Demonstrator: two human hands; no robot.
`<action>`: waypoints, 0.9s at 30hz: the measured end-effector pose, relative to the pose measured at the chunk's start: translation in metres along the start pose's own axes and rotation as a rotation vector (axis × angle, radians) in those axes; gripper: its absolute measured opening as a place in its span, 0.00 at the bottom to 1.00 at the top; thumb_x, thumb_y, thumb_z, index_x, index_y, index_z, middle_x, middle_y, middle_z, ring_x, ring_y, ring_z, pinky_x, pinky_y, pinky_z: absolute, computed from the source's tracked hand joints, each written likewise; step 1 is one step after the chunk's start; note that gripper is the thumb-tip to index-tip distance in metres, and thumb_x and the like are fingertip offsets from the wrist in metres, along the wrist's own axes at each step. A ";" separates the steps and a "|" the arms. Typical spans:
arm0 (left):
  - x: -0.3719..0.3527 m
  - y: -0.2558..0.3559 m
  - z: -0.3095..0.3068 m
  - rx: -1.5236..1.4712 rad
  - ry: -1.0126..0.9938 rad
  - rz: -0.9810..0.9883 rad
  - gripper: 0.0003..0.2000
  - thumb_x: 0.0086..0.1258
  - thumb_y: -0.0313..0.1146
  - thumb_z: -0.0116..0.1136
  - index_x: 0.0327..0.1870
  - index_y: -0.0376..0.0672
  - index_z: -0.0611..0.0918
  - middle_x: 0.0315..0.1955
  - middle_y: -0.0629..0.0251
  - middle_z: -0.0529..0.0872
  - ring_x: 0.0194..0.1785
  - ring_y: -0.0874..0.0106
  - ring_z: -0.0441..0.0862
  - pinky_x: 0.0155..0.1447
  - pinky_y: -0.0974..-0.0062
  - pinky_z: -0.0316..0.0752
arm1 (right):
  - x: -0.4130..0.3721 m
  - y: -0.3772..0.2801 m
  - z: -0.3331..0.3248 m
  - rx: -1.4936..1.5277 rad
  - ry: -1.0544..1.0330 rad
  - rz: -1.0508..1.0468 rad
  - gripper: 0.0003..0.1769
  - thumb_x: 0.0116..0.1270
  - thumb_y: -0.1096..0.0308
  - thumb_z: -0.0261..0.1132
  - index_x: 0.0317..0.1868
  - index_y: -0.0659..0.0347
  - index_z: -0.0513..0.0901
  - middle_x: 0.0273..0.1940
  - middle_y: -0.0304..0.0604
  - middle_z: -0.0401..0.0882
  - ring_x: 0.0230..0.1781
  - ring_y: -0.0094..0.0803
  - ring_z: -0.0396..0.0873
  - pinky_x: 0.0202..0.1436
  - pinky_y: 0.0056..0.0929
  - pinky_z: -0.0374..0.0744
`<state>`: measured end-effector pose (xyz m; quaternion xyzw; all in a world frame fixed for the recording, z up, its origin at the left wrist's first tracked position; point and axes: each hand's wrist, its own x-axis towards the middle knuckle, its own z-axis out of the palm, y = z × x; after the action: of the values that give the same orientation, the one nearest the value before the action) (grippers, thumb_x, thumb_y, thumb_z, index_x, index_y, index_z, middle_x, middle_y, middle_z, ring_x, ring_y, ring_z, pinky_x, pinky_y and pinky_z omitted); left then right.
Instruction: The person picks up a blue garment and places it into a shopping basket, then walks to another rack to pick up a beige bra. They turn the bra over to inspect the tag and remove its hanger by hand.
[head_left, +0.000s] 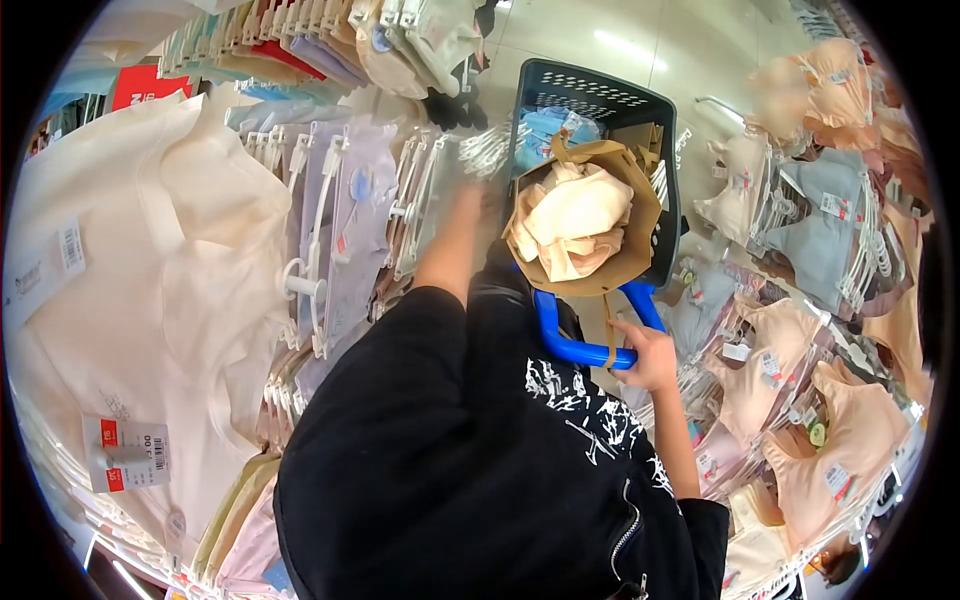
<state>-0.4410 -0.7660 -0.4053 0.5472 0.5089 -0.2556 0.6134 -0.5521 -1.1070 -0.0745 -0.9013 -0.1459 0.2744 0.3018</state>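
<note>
My right hand (650,357) is closed around the right end of the blue handle (577,352) of a dark shopping basket cart (597,82). A brown paper bag (640,205) with cream folded clothing (575,215) in it sits at the near end of the basket. One of the bag's handles hangs down by the blue bar. My left hand (468,198) reaches forward along the basket's left side, smeared by motion. A bunch of white hangers (487,150) is right at its fingertips; I cannot tell whether the fingers grip it.
Racks of light-coloured garments on hangers (345,190) line the left, with a large cream garment (150,230) close by. Bras (765,365) and grey underwear (815,225) hang on the right. A blue plastic-wrapped item (555,130) lies in the basket. Tiled floor (610,30) extends ahead.
</note>
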 end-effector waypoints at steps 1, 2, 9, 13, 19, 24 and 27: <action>-0.020 0.010 0.004 -0.253 -0.050 -0.098 0.16 0.62 0.37 0.57 0.50 0.45 0.74 0.42 0.60 0.79 0.42 0.63 0.80 0.40 0.62 0.77 | 0.000 0.000 0.000 -0.001 -0.001 -0.004 0.34 0.30 0.63 0.69 0.47 0.52 0.79 0.23 0.40 0.77 0.25 0.39 0.77 0.31 0.34 0.75; -0.012 0.005 0.005 -0.366 -0.052 -0.131 0.14 0.62 0.37 0.57 0.48 0.45 0.75 0.40 0.59 0.79 0.40 0.63 0.79 0.38 0.64 0.77 | 0.000 0.001 0.000 -0.002 -0.001 -0.007 0.34 0.30 0.63 0.69 0.47 0.52 0.79 0.23 0.41 0.77 0.25 0.39 0.77 0.31 0.34 0.75; 0.022 -0.019 0.009 -0.489 -0.088 -0.162 0.10 0.60 0.36 0.58 0.39 0.43 0.77 0.32 0.61 0.77 0.30 0.67 0.76 0.32 0.68 0.74 | 0.000 0.001 0.001 -0.010 -0.003 -0.006 0.34 0.30 0.63 0.69 0.47 0.52 0.79 0.23 0.41 0.77 0.24 0.39 0.77 0.31 0.33 0.75; 0.051 -0.033 -0.007 -0.321 -0.126 -0.115 0.10 0.59 0.37 0.59 0.38 0.43 0.77 0.32 0.63 0.76 0.30 0.68 0.75 0.31 0.68 0.74 | 0.000 0.000 0.001 -0.017 0.005 -0.013 0.33 0.30 0.63 0.69 0.47 0.52 0.79 0.23 0.40 0.77 0.24 0.39 0.77 0.31 0.34 0.75; -0.046 -0.010 -0.010 -0.209 -0.114 -0.008 0.08 0.61 0.37 0.55 0.36 0.44 0.78 0.26 0.65 0.77 0.25 0.71 0.76 0.26 0.73 0.71 | 0.000 -0.003 -0.001 -0.027 0.024 -0.011 0.32 0.31 0.63 0.69 0.46 0.52 0.80 0.22 0.40 0.77 0.25 0.40 0.77 0.30 0.34 0.74; -0.090 -0.031 -0.031 0.048 -0.254 0.042 0.11 0.64 0.39 0.51 0.39 0.42 0.79 0.27 0.65 0.78 0.24 0.73 0.74 0.26 0.74 0.69 | -0.002 -0.002 0.002 -0.025 0.049 -0.015 0.31 0.32 0.62 0.69 0.46 0.51 0.80 0.22 0.40 0.77 0.25 0.40 0.77 0.30 0.35 0.74; -0.096 -0.055 -0.055 0.274 -0.390 0.001 0.13 0.67 0.39 0.50 0.41 0.39 0.79 0.25 0.65 0.78 0.22 0.74 0.72 0.25 0.75 0.67 | -0.002 -0.003 -0.001 -0.018 0.027 -0.003 0.31 0.32 0.62 0.69 0.46 0.51 0.80 0.23 0.40 0.77 0.25 0.40 0.77 0.31 0.35 0.74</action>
<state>-0.5420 -0.7526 -0.3350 0.5659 0.3410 -0.4228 0.6202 -0.5537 -1.1056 -0.0712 -0.9074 -0.1457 0.2605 0.2958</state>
